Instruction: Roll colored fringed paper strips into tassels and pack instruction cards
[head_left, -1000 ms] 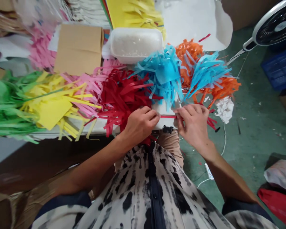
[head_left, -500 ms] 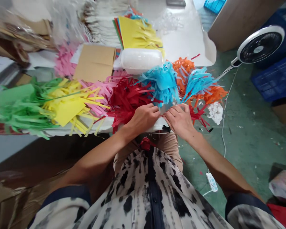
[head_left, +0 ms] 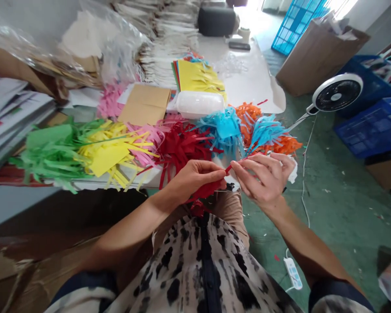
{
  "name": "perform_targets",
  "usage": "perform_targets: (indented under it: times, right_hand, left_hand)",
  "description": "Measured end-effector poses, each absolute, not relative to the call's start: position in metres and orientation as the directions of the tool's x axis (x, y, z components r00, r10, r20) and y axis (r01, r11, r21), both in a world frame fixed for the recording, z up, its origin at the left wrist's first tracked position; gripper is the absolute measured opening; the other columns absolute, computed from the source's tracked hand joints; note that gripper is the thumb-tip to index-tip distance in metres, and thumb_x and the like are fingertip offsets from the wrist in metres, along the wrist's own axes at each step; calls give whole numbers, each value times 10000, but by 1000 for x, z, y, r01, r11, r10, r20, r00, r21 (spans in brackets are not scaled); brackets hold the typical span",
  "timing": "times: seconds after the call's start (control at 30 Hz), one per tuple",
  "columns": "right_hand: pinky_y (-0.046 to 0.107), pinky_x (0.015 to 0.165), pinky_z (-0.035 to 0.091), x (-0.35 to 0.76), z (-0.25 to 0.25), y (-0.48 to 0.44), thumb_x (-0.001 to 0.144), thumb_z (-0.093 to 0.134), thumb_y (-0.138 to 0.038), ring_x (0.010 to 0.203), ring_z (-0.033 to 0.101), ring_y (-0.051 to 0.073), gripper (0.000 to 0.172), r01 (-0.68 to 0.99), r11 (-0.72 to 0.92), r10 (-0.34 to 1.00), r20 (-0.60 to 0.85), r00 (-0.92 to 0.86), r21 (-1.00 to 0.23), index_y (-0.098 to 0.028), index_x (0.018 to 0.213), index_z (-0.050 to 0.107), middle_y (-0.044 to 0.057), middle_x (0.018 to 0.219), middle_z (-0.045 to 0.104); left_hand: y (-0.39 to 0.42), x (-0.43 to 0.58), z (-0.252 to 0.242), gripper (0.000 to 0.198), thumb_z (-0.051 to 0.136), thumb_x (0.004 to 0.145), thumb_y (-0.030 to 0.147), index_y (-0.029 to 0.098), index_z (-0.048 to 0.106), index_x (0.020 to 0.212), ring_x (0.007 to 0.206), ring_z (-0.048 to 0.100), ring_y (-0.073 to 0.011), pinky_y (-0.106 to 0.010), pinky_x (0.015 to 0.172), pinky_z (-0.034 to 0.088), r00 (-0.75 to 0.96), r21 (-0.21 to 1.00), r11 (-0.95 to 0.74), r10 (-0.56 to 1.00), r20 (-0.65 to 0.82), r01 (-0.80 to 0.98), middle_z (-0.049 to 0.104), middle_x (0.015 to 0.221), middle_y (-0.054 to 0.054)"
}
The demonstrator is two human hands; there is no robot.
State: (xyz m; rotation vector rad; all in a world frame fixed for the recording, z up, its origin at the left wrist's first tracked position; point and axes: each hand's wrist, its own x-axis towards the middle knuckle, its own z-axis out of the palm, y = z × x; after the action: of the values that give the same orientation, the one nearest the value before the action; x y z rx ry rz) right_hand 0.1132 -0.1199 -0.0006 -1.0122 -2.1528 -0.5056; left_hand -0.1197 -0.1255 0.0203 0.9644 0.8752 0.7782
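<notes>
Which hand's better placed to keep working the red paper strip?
Probably the right hand: it pinches the exposed narrow end of the red paper strip. The left hand is closed around the bunched red paper, so it suits holding better.

A bright red paper strip (head_left: 228, 169) runs between the left hand (head_left: 193, 179) and the right hand (head_left: 263, 178). Beyond them, cut paper lies in a row of colours: a green paper fringe (head_left: 50, 148), a yellow paper fringe (head_left: 109, 158), a pink paper fringe (head_left: 146, 135), a deep red paper fringe (head_left: 182, 148), a sky-blue paper fringe (head_left: 223, 128) and an orange paper fringe (head_left: 249, 117). The shirt (head_left: 179, 261) is cream, blotched with black, with a navy placket. The floor (head_left: 345, 208) is mottled green; the crates (head_left: 374, 126) are royal blue.
</notes>
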Motion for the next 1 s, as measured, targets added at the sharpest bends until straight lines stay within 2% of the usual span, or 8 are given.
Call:
perform_targets:
  times: [0.13, 0.2, 0.37, 0.43, 0.5, 0.67, 0.93, 1.0]
  right_hand:
    - [482, 961, 383, 101, 15, -124, 939, 749, -261, 938, 730, 219, 221, 780, 621, 449, 783, -431, 73, -411, 1102, 757, -67, 945, 827]
    - [457, 945, 413, 93, 22, -124, 954, 729, -252, 937, 742, 211, 172, 771, 636, 491, 778, -392, -13, -373, 1067, 775, -52, 925, 829]
    - [402, 876, 527, 70, 38, -116, 971, 711, -316, 876, 735, 201, 104, 567, 582, 774, 611, -167, -583, -298, 919, 799, -3, 873, 810]
    - [387, 794, 551, 64, 43, -110, 943, 739, -341, 829, 727, 207, 113, 426, 517, 843, 527, -106, -743, -289, 865, 802, 5, 863, 804]
    - [382, 764, 557, 61, 47, -105, 931, 748, -349, 822, 728, 213, 117, 331, 466, 882, 461, -98, -821, -288, 855, 811, 11, 879, 806]
    - [378, 829, 555, 56, 52, -98, 953, 738, -369, 884, 737, 205, 113, 333, 432, 896, 358, -262, -838, -285, 944, 814, 2, 936, 812]
    - [359, 779, 558, 33, 46, -66, 960, 733, -357, 834, 713, 197, 125, 288, 538, 831, 439, -342, -792, -273, 884, 784, 11, 891, 789]
    - [356, 835, 553, 23, 44, -31, 989, 690, -378, 878, 722, 196, 165, 381, 557, 823, 430, -371, -738, -260, 931, 791, 19, 953, 803]
  left_hand:
    - [-134, -118, 22, 305, 962, 707, 409, 190, 797, 841, 701, 733, -147, -252, 699, 595, 477, 776, 528, 810, -340, -345, 782, 779, -45]
    - [-134, -117, 19, 306, 961, 706, 414, 195, 796, 842, 723, 735, -155, -273, 725, 602, 451, 790, 495, 834, -317, -362, 778, 797, -43]
    - [-121, -115, 22, 243, 941, 732, 407, 207, 810, 779, 930, 708, -176, -299, 860, 575, 202, 965, 67, 979, -15, -254, 776, 1006, -54]
    - [-116, -117, 26, 231, 936, 737, 395, 206, 808, 770, 939, 699, -172, -297, 868, 563, 191, 966, 16, 981, 35, -257, 775, 1032, -49]
    - [-113, -120, 30, 238, 925, 751, 402, 200, 804, 780, 812, 673, -143, -278, 791, 546, 216, 961, 59, 976, 1, -269, 768, 903, -29]
    - [-114, -126, 30, 258, 928, 748, 398, 183, 799, 809, 718, 624, -121, -254, 705, 503, 171, 965, 67, 985, -23, -252, 743, 811, -14]
    - [-114, -142, 23, 269, 957, 713, 375, 185, 785, 795, 734, 660, -126, -237, 704, 521, 7, 951, 82, 996, -84, -297, 764, 825, -12]
    - [-113, -150, 19, 272, 955, 720, 374, 189, 774, 803, 690, 642, -104, -210, 656, 496, -39, 950, 112, 991, -128, -291, 750, 785, 5]
